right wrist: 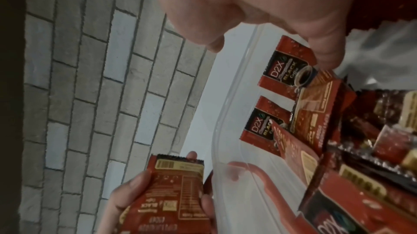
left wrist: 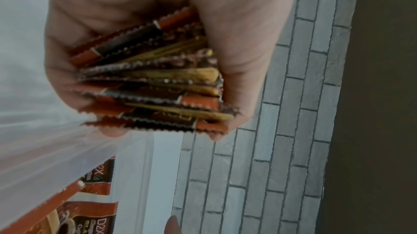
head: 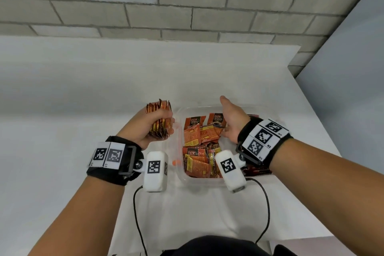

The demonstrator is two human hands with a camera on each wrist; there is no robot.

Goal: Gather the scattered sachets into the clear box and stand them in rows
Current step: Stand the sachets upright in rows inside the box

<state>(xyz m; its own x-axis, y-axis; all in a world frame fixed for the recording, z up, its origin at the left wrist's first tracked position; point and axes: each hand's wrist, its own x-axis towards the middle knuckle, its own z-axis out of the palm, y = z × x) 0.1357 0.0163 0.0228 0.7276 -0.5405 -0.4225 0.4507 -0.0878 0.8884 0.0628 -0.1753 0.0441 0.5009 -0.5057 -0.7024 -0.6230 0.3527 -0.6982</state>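
The left hand (head: pixel 154 124) has its grip clamped on a stack of sachets (head: pixel 159 119), just left of the box (head: pixel 207 181) on the surface (head: pixel 83 89). The right hand (head: pixel 232 118) hovers over the box, grip apart. The left wrist view shows the stack's serrated edges (left wrist: pixel 153 81). The right fingertips are hidden in the head view.

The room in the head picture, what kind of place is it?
Probably a plain work or recording room, not a kitchen: a bare white table against a grey brick wall, tracking-tag wristbands with wired cameras on both arms, and one clear box of coffee sachets.
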